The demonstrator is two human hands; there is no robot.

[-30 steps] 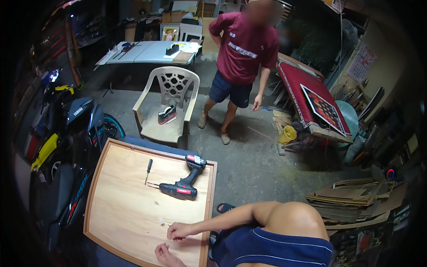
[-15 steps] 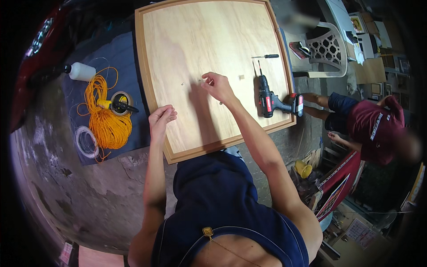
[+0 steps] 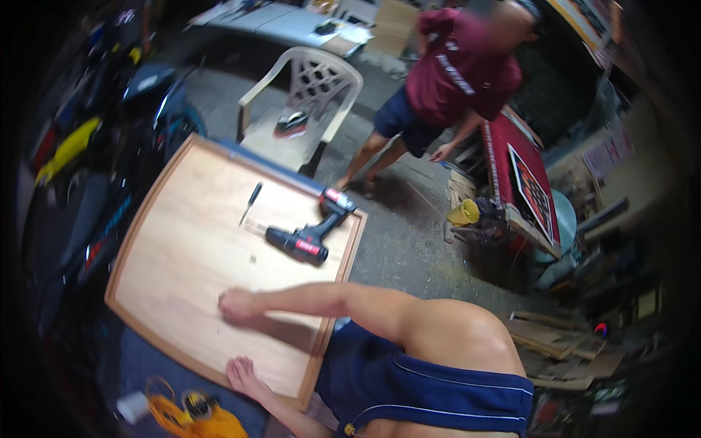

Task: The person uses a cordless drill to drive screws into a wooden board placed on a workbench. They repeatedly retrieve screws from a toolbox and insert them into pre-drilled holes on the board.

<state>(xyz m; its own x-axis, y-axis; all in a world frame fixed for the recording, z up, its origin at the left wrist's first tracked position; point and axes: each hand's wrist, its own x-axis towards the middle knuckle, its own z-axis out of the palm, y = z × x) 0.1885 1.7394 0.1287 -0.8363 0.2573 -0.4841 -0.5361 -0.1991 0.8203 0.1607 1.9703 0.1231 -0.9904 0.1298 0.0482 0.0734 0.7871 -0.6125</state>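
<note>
A framed plywood panel point(image 3: 157, 244) lies flat before me. My right hand point(image 3: 239, 303) is closed, fingers curled down at the panel's surface; what they hold, if anything, is hidden. At the near edge, my left hand point(image 3: 244, 376) rests by the wooden border with its fingers loosely stretched and nothing visible in them. Beyond my right hand, a small pale block point(image 3: 253, 258) sits on the wood. A black and red cordless drill point(image 3: 298, 244) lies toward the right border, and a dark-handled screwdriver point(image 3: 252, 201) lies farther off. Motion smears the picture slightly.
Beneath the panel spreads a dark blue cloth point(image 3: 150, 358), with orange cord point(image 3: 175, 418), a tape roll point(image 3: 198, 404) and a white spool point(image 3: 133, 406). A plastic chair point(image 3: 307, 109) stands beyond; a person in maroon point(image 3: 460, 66) is near it. Motorbikes point(image 3: 87, 182) stand at left.
My view has swung to the right, so the panel now appears turned and lower left. My right hand has gone from raised above the panel to its surface. The other person now appears upright.
</note>
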